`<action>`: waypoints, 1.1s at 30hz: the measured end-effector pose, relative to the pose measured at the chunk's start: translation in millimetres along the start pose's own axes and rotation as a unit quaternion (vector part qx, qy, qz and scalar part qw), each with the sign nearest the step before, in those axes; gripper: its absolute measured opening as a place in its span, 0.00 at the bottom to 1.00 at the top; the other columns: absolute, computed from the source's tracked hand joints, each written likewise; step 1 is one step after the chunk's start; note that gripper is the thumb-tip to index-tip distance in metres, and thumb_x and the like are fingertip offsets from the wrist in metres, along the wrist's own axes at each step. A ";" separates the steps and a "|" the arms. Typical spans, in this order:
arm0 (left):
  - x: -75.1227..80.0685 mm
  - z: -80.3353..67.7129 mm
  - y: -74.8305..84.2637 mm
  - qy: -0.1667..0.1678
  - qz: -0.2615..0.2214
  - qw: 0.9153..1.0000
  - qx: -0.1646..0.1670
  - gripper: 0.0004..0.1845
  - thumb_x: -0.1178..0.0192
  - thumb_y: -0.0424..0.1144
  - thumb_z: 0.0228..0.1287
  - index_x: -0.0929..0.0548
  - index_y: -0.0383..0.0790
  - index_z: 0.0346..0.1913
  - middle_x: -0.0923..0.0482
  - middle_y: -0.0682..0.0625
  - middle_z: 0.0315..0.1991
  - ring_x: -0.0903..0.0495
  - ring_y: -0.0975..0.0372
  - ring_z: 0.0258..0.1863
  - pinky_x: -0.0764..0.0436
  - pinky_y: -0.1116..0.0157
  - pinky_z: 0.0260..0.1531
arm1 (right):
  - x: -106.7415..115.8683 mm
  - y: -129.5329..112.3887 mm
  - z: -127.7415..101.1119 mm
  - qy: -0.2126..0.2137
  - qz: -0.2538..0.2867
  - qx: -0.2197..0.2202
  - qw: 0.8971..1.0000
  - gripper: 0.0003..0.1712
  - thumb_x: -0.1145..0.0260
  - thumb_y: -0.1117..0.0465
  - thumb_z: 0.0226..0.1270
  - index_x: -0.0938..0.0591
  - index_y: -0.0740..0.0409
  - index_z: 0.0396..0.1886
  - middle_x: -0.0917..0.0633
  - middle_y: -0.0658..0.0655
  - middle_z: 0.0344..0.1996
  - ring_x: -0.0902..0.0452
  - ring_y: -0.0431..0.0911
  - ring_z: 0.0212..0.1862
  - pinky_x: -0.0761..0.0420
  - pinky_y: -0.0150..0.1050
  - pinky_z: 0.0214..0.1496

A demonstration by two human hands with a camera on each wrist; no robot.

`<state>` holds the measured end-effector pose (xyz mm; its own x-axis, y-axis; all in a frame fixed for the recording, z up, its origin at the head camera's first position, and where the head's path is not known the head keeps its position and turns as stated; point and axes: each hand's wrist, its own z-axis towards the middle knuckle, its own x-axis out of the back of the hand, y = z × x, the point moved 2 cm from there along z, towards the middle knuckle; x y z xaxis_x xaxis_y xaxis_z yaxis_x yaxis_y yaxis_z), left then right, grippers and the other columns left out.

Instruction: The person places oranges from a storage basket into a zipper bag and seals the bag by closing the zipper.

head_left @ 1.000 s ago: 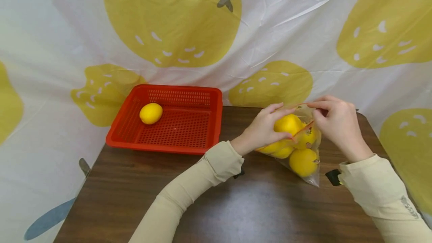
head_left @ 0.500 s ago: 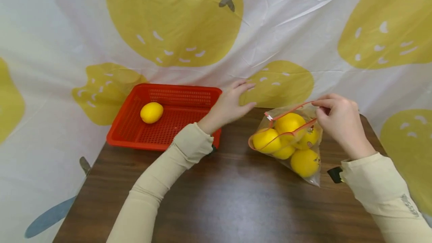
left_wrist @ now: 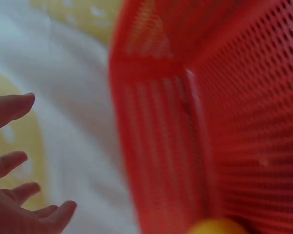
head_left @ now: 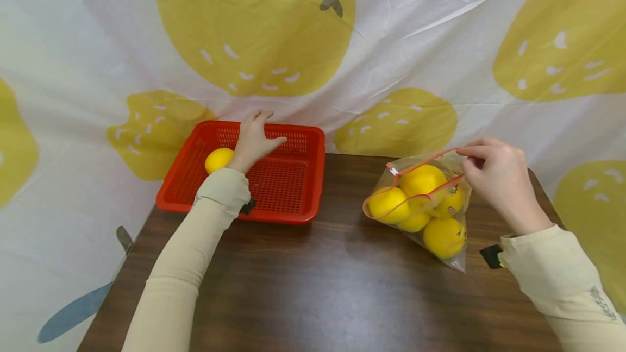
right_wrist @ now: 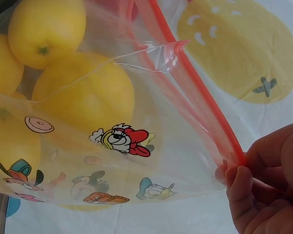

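Note:
My left hand [head_left: 255, 143] is over the red plastic basket [head_left: 314, 178], its fingers spread and holding nothing. Just left of that wrist a lemon [head_left: 218, 160] lies in the basket, partly covered by the hand and sleeve; only its edge [left_wrist: 218, 227] shows in the left wrist view. At the right, my right hand [head_left: 501, 181] pinches the corner of a clear zipper bag [head_left: 393, 171] by its red-orange rim. The bag's mouth gapes, and several lemons [right_wrist: 83, 92] are inside. Cartoon figures are printed on its film.
A dark wooden table [head_left: 342, 287] carries the basket at the left and the bag at the right. Behind it hangs a white cloth [head_left: 313, 107] with large yellow fruit prints.
My left hand has let go of the bag's rim and moved left to above the basket, its fingers spread. The right hand still holds the bag's corner in nearly the same place.

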<state>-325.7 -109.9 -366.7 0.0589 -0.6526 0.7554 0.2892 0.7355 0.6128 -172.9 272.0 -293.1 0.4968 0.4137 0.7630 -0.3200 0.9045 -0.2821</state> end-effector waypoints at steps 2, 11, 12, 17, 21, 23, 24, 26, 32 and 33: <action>0.5 0.6 -18.5 0.013 0.006 1.000 0.022 0.37 0.35 0.45 0.52 0.35 0.37 0.64 0.47 0.36 0.66 0.48 0.40 0.64 0.40 0.46 0.58 | 0.9 0.3 -1.5 -0.003 -0.001 -0.005 1.000 0.13 0.46 0.73 0.51 0.15 0.69 0.28 0.17 0.61 0.28 0.36 0.44 0.17 0.42 0.27 0.18; 6.4 -6.6 -76.3 0.032 0.033 0.990 0.130 0.36 0.36 0.44 0.53 0.36 0.34 0.64 0.48 0.31 0.65 0.49 0.36 0.62 0.39 0.45 0.57 | 3.7 -0.2 -6.3 -0.005 -0.003 -0.014 1.000 0.13 0.46 0.72 0.51 0.15 0.69 0.29 0.17 0.61 0.28 0.34 0.45 0.20 0.41 0.26 0.20; 7.7 -6.8 -80.2 0.034 0.034 0.989 0.138 0.36 0.36 0.44 0.53 0.36 0.34 0.64 0.48 0.31 0.64 0.49 0.36 0.62 0.39 0.45 0.57 | 4.1 -0.1 -6.7 -0.005 -0.003 -0.015 1.000 0.13 0.46 0.73 0.51 0.15 0.69 0.29 0.17 0.61 0.28 0.34 0.45 0.19 0.41 0.26 0.20; 13.6 -7.7 -93.5 0.015 0.050 0.980 0.194 0.38 0.38 0.46 0.54 0.39 0.36 0.66 0.49 0.32 0.64 0.49 0.37 0.61 0.35 0.42 0.52 | 5.2 0.5 -8.3 -0.004 -0.003 -0.023 1.000 0.13 0.46 0.73 0.51 0.14 0.68 0.29 0.17 0.61 0.28 0.34 0.44 0.20 0.41 0.26 0.20; 15.3 -8.8 -100.2 -0.009 0.064 0.970 0.235 0.39 0.39 0.48 0.54 0.41 0.37 0.67 0.50 0.31 0.64 0.49 0.37 0.61 0.34 0.39 0.48 | 5.7 0.3 -9.0 -0.006 0.000 -0.022 1.000 0.13 0.45 0.73 0.51 0.14 0.67 0.29 0.17 0.60 0.28 0.35 0.43 0.19 0.40 0.26 0.20; 14.8 -9.9 -103.0 -0.021 0.068 0.966 0.247 0.39 0.40 0.48 0.54 0.42 0.36 0.67 0.50 0.31 0.63 0.48 0.36 0.60 0.33 0.39 0.48 | 5.8 -0.1 -9.7 -0.008 -0.001 -0.020 1.000 0.13 0.45 0.73 0.51 0.14 0.67 0.29 0.17 0.60 0.28 0.35 0.43 0.19 0.40 0.26 0.20; 14.4 -10.7 -103.9 -0.026 0.067 0.965 0.251 0.39 0.40 0.48 0.54 0.42 0.36 0.67 0.50 0.30 0.63 0.48 0.36 0.59 0.33 0.40 0.48 | 5.8 -0.3 -10.1 -0.009 -0.001 -0.019 1.000 0.13 0.45 0.73 0.51 0.14 0.67 0.29 0.17 0.60 0.29 0.35 0.43 0.19 0.40 0.26 0.20; 13.4 -12.6 -106.5 -0.039 0.070 0.965 0.251 0.39 0.40 0.47 0.55 0.41 0.34 0.66 0.49 0.29 0.62 0.47 0.35 0.58 0.34 0.41 0.50 | 5.9 -1.0 -11.2 -0.009 -0.003 -0.015 1.000 0.13 0.45 0.73 0.51 0.14 0.67 0.28 0.17 0.59 0.28 0.34 0.43 0.19 0.40 0.26 0.20; 13.1 -20.4 -110.1 -0.095 0.073 0.961 0.251 0.38 0.43 0.45 0.57 0.43 0.29 0.66 0.50 0.25 0.62 0.47 0.31 0.57 0.43 0.41 0.56 | 6.7 -3.2 -14.7 -0.013 -0.008 -0.010 1.000 0.13 0.45 0.72 0.51 0.14 0.67 0.29 0.18 0.58 0.28 0.33 0.44 0.20 0.39 0.27 0.23; 13.4 -21.6 -110.6 -0.105 0.071 0.959 0.255 0.38 0.43 0.45 0.57 0.44 0.29 0.66 0.50 0.24 0.62 0.48 0.30 0.57 0.44 0.40 0.56 | 7.0 -3.6 -15.1 -0.013 -0.009 -0.010 1.000 0.13 0.45 0.72 0.51 0.14 0.67 0.29 0.18 0.58 0.28 0.33 0.44 0.20 0.39 0.27 0.23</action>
<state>-336.2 -203.9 -429.4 -0.1450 -0.5281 0.8367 -0.2150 0.8422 0.4944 -156.0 273.2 -295.6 0.4805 0.3952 0.7829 -0.2949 0.9135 -0.2802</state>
